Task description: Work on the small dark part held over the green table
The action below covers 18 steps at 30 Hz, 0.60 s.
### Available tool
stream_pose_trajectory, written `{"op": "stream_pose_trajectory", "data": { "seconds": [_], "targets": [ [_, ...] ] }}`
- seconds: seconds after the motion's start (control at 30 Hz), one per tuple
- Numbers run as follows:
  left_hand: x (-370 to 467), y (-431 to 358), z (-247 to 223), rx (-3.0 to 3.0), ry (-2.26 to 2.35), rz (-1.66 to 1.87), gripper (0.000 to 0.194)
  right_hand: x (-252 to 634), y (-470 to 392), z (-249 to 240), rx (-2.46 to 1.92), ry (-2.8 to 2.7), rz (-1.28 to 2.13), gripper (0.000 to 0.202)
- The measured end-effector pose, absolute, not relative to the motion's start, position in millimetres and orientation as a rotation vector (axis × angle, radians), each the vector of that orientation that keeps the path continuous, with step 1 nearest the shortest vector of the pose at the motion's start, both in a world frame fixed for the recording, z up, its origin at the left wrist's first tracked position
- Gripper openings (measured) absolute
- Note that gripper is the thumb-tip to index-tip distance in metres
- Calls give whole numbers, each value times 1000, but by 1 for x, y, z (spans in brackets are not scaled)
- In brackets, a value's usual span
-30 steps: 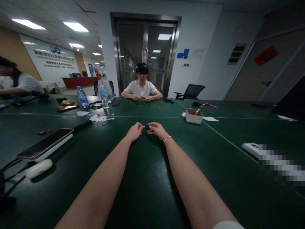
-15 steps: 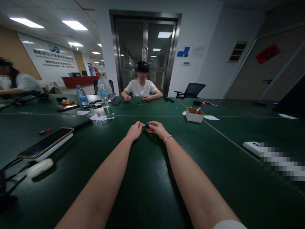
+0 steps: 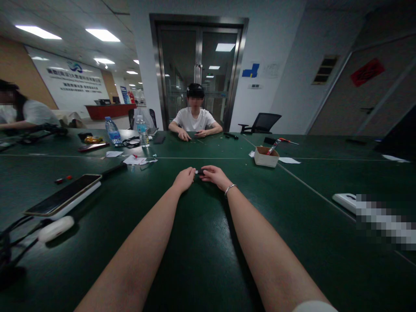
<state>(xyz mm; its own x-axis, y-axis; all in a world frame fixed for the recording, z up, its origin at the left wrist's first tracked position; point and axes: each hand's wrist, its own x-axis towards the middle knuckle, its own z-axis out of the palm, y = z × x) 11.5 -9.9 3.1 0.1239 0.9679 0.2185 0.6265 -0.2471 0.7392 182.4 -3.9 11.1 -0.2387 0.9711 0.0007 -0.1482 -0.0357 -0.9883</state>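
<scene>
Just above the green table (image 3: pixel 201 242), a small dark object (image 3: pixel 201 172) with a silvery end lies between my two hands. My right hand (image 3: pixel 213 175) has its fingers closed on the dark part; a silver bracelet (image 3: pixel 229 189) circles that wrist. The closed fingers of my left hand (image 3: pixel 185 178) meet the silvery end, and whatever else they hold is hidden. Both forearms reach forward over the table.
A cardboard box (image 3: pixel 265 159) holding a tube stands right of my hands. Left are paper scraps (image 3: pixel 134 160), two bottles (image 3: pixel 142 131), a phone (image 3: pixel 65 195) and a white device (image 3: pixel 56 229). A person (image 3: pixel 195 117) sits opposite.
The silvery end between my hands shows more clearly; my hands have barely moved. The hand of the person opposite, at left in view, has moved right and down onto the table.
</scene>
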Motion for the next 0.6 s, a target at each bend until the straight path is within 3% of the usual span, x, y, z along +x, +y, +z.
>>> {"op": "stream_pose_trajectory", "data": {
  "seconds": [0.6],
  "targets": [
    [6, -5, 5, 1788, 1603, 923, 54, 188, 3, 1, -880, -1393, 1477, 23]
  ]
}}
